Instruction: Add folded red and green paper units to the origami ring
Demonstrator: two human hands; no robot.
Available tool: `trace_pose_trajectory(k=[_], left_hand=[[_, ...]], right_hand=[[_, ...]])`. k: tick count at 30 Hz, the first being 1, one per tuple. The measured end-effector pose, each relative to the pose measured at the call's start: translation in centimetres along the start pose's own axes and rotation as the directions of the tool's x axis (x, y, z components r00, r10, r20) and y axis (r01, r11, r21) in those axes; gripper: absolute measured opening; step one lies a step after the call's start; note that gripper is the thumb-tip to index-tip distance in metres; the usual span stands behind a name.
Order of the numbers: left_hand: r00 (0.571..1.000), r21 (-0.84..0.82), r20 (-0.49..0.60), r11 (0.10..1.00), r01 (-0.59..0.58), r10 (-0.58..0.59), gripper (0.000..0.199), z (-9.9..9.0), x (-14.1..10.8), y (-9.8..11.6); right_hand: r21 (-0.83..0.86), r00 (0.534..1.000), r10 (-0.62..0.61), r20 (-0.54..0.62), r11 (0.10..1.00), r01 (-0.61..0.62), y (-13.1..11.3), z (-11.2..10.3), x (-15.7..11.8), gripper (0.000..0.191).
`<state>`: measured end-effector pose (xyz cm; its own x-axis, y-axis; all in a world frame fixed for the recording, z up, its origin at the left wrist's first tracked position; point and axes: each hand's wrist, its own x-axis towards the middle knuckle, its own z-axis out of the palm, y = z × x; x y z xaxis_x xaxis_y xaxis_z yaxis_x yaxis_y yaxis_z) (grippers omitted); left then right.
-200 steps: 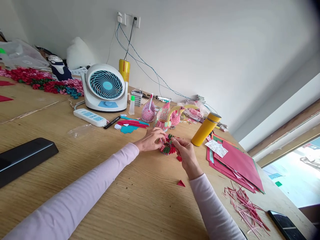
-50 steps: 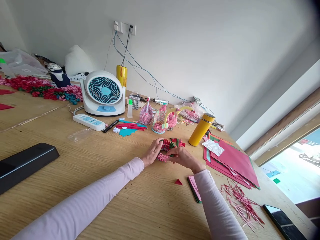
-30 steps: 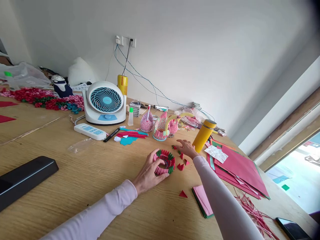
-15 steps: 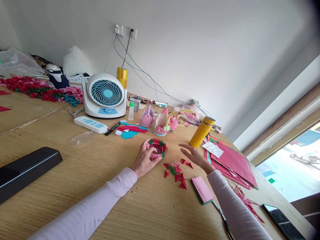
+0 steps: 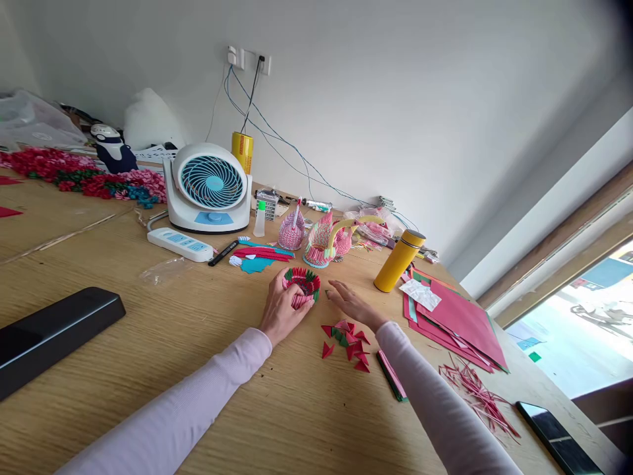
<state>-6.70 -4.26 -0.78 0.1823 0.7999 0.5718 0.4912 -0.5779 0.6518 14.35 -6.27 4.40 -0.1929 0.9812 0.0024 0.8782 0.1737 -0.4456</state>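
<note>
My left hand point(image 5: 285, 305) grips the near-left side of a small round bowl point(image 5: 307, 282) built from folded paper pieces in red, green and pink. Its thumb presses at the near rim and some fingers are hidden behind the wall. Just right of the bowl, my right hand point(image 5: 350, 303) hovers with fingers stretched out, palm down, holding nothing. Below it a loose pile of red, pink and green folded paper triangles point(image 5: 351, 343) lies on the table. A stack of pink and green paper slips point(image 5: 390, 376) is partly covered by my right sleeve.
Folded-paper swans point(image 5: 316, 244) stand behind the bowl. A yellow bottle point(image 5: 398, 262) and coloured paper sheets point(image 5: 459, 316) are on the right, with paper strips point(image 5: 477, 396) and a phone point(image 5: 556, 435) nearer. Left are a fan point(image 5: 210, 188), power strip point(image 5: 180, 245) and black case point(image 5: 59, 336).
My right hand has moved left, over the triangles and closer to the bowl. The bowl, in my left hand, has shifted slightly left. The triangles once lying apart at the right now sit closer in.
</note>
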Motion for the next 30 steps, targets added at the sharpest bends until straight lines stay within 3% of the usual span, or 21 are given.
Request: trace_pose_trajectory(k=[3,6,9,11,14,17,20,24,27,30], left_hand=[[1.000,0.012,0.003,1.000,-0.002,0.002,0.015,0.0,0.0,-0.4],[1.000,0.017,-0.007,1.000,-0.018,0.018,0.018,0.2,0.1,-0.4],[0.999,-0.004,0.017,0.999,-0.035,0.035,0.019,0.9,0.2,0.1],[0.996,-0.029,0.068,0.998,-0.049,0.051,0.019,1.6,0.2,0.7],[0.986,-0.077,0.146,0.995,-0.068,0.079,0.020,2.4,0.2,1.5],[0.971,-0.129,0.207,0.987,-0.097,0.122,0.023,2.6,0.1,1.8],[0.959,-0.170,0.231,0.977,-0.128,0.166,0.026,2.2,-0.1,1.9],[0.968,-0.190,0.175,0.971,-0.145,0.178,0.030,1.5,-0.6,1.7],[0.985,-0.170,0.107,0.979,-0.115,0.135,0.031,0.9,-1.1,1.4],[0.988,-0.157,0.066,0.980,-0.125,0.136,0.026,0.6,-1.4,1.3]], right_hand=[[-0.007,0.995,-0.063,0.073,0.998,0.064,-0.7,1.3,-0.4,0.044],[0.029,0.961,-0.233,0.152,0.973,0.231,-1.4,2.1,-3.9,0.046],[0.139,0.926,-0.321,0.198,0.945,0.297,-2.2,1.4,-7.5,0.046],[0.207,0.945,-0.298,0.132,0.941,0.268,-2.3,0.5,-8.9,0.046],[0.281,0.989,-0.136,-0.049,0.949,0.144,-1.4,-0.4,-9.4,0.042],[0.291,0.990,-0.045,-0.136,0.953,0.084,-0.2,-0.4,-9.3,0.035],[0.188,0.989,-0.076,-0.127,0.977,0.099,0.2,0.2,-9.1,0.027],[0.027,0.988,-0.139,-0.064,0.990,0.141,-0.3,0.4,-8.7,0.024],[-0.066,0.988,-0.153,-0.015,0.986,0.151,-0.3,-0.4,-8.7,0.024],[-0.051,0.979,-0.178,0.101,0.982,0.184,-0.2,-1.6,-9.2,0.024]])
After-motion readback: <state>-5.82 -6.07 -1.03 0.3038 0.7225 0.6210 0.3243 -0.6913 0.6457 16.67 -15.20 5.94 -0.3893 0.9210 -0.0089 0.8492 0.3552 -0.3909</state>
